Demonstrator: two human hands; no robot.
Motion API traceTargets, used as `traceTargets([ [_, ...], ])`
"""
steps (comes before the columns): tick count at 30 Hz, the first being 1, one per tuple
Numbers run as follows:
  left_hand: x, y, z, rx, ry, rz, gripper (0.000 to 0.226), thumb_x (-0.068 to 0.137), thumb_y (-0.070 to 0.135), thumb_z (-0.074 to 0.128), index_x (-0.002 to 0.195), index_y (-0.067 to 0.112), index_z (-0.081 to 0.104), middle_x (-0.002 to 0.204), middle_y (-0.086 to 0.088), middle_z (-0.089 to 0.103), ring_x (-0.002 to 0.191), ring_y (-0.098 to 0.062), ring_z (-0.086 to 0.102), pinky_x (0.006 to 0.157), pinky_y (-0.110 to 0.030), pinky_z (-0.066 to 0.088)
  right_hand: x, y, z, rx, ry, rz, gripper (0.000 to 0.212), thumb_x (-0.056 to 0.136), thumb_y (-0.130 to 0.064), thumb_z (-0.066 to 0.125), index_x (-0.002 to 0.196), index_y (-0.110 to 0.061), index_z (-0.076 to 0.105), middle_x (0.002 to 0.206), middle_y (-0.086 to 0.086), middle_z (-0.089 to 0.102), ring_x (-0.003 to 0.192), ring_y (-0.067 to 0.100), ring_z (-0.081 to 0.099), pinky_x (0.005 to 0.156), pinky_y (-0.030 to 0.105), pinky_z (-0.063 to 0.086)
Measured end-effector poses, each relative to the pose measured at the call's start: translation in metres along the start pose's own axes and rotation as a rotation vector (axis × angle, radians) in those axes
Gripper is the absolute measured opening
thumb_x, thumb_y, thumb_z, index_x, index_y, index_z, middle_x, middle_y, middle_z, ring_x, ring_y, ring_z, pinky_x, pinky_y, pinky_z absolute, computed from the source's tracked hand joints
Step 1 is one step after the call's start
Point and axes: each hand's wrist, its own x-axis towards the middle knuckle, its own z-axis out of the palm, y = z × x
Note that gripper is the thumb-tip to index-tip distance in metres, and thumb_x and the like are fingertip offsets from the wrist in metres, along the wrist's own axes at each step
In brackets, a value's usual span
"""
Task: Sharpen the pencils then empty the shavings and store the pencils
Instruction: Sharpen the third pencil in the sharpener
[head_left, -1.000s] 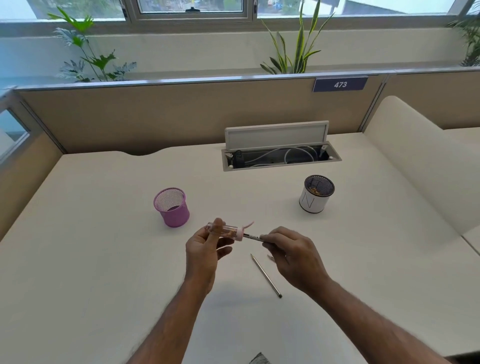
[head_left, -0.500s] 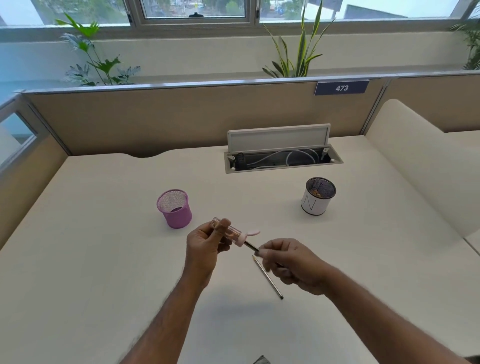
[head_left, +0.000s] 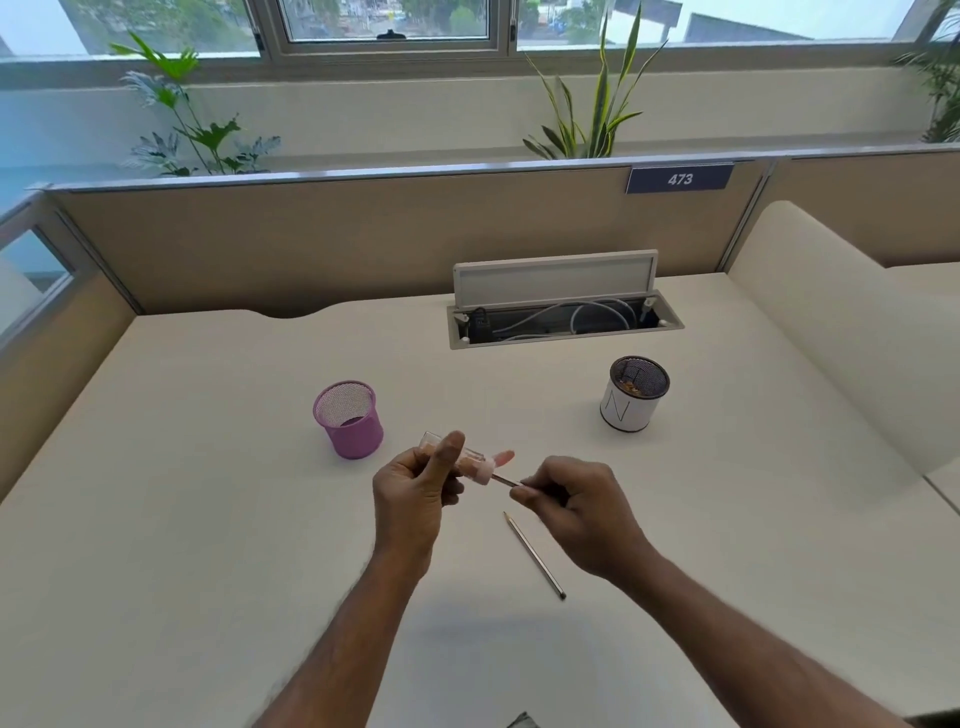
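You are in the sharpening part of the task, and most of the work is not yet done. Your left hand (head_left: 415, 491) has its grip closed around the clear sharpener (head_left: 470, 461), thumb on top, and holds it in the air over the middle of the worktop (head_left: 208, 519). Some brown shavings seem to sit inside the clear body. Your right hand (head_left: 576, 506) pinches a pencil (head_left: 506, 480) near its front end, and the tip of this pencil is inside the pink cap of the sharpener. So this pencil is, I judge, being sharpened now.

A second pencil (head_left: 535, 556) lies flat on the worktop, just under your right hand, toward the near edge. Its far end looks pointed, but it is too small to say if it is already sharpened.

The purple mesh cup (head_left: 349, 421) stands left of the middle and looks empty, so no pencil is stored yet. The white cup (head_left: 631, 395) stands toward the right edge and has something brown inside, perhaps shavings. What is left, as I judge: finish this pencil, empty the sharpener, and put both pencils into a cup.
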Motion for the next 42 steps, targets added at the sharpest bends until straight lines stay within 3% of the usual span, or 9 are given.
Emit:
traceTargets([
  [7,0.006,0.002,-0.010,-0.054,-0.229,-0.052,0.019,0.077,0.032,0.067,0.081,0.018,0.079,0.079,-0.005,0.072,0.070,-0.016,0.061,0.062,-0.023,0.050,0.006,-0.014,-0.015,0.385,-0.219,0.371,0.026,0.086,-0.013,0.073,0.063,-0.017,0.062,0.053,0.005,0.053,0.045,0.013,0.042,0.048,0.025,0.034],
  [13,0.010,0.005,-0.012,-0.065,-0.296,-0.027,0.049,0.058,0.056,0.085,0.089,0.018,0.080,0.083,-0.003,0.074,0.068,-0.010,0.061,0.060,-0.020,0.049,0.011,-0.020,-0.027,0.710,-0.522,0.692,0.017,0.090,-0.021,0.064,0.081,-0.007,0.063,0.055,0.004,0.046,0.038,0.007,0.023,0.038,0.016,0.015],
  [17,0.008,0.005,-0.005,-0.055,-0.143,-0.015,0.023,0.068,0.036,0.073,0.069,0.014,0.075,0.063,-0.002,0.066,0.055,-0.011,0.055,0.056,-0.023,0.045,0.010,-0.020,-0.021,0.623,-0.384,0.525,0.022,0.078,-0.007,0.078,0.093,-0.007,0.062,0.064,0.003,0.055,0.041,0.013,0.037,0.039,0.020,0.025],
  [22,0.005,0.001,0.001,-0.072,-0.021,-0.058,0.022,0.068,0.034,0.073,0.066,0.013,0.073,0.058,-0.002,0.058,0.051,-0.009,0.050,0.051,-0.020,0.044,0.009,-0.011,-0.008,-0.285,0.001,-0.169,0.008,0.080,-0.017,0.076,0.082,-0.019,0.068,0.067,-0.011,0.058,0.062,0.007,0.051,0.055,0.024,0.043],
  [26,0.006,0.000,0.001,-0.106,-0.035,-0.052,0.019,0.072,0.032,0.072,0.069,0.013,0.074,0.060,0.000,0.059,0.051,-0.008,0.049,0.052,-0.019,0.043,0.010,-0.004,-0.004,-0.394,0.055,-0.296,0.006,0.085,-0.020,0.071,0.088,-0.015,0.073,0.072,-0.004,0.062,0.059,0.016,0.054,0.049,0.026,0.042],
  [29,0.008,0.001,-0.003,-0.095,-0.073,-0.037,0.022,0.073,0.031,0.070,0.075,0.009,0.071,0.061,0.001,0.062,0.053,-0.008,0.053,0.056,-0.021,0.045,0.013,-0.013,-0.005,-0.216,-0.024,-0.168,0.007,0.085,-0.018,0.070,0.084,-0.013,0.074,0.067,-0.003,0.066,0.054,0.006,0.050,0.051,0.024,0.041],
  [35,0.016,0.000,-0.016,-0.094,-0.276,-0.046,0.053,0.055,0.056,0.087,0.090,0.017,0.079,0.086,-0.008,0.074,0.071,-0.011,0.063,0.059,-0.020,0.049,0.026,-0.023,-0.021,0.543,-0.447,0.535,0.017,0.094,-0.008,0.061,0.089,0.007,0.068,0.056,0.008,0.060,0.036,0.011,0.036,0.037,0.018,0.025],
  [38,0.015,0.000,-0.015,-0.106,-0.256,-0.046,0.062,0.050,0.059,0.088,0.092,0.015,0.078,0.086,-0.010,0.074,0.068,-0.011,0.062,0.056,-0.021,0.048,0.028,-0.023,-0.025,0.611,-0.524,0.584,0.022,0.092,-0.009,0.063,0.095,0.013,0.064,0.062,0.011,0.061,0.037,0.010,0.036,0.038,0.018,0.024],
  [42,0.008,-0.002,-0.009,-0.094,-0.126,-0.030,0.029,0.072,0.039,0.080,0.082,0.012,0.076,0.073,-0.005,0.071,0.063,-0.013,0.061,0.055,-0.021,0.046,0.025,-0.023,-0.019,0.412,-0.432,0.509,0.025,0.072,-0.007,0.084,0.086,-0.004,0.063,0.069,0.008,0.057,0.042,0.015,0.048,0.041,0.021,0.033],
])
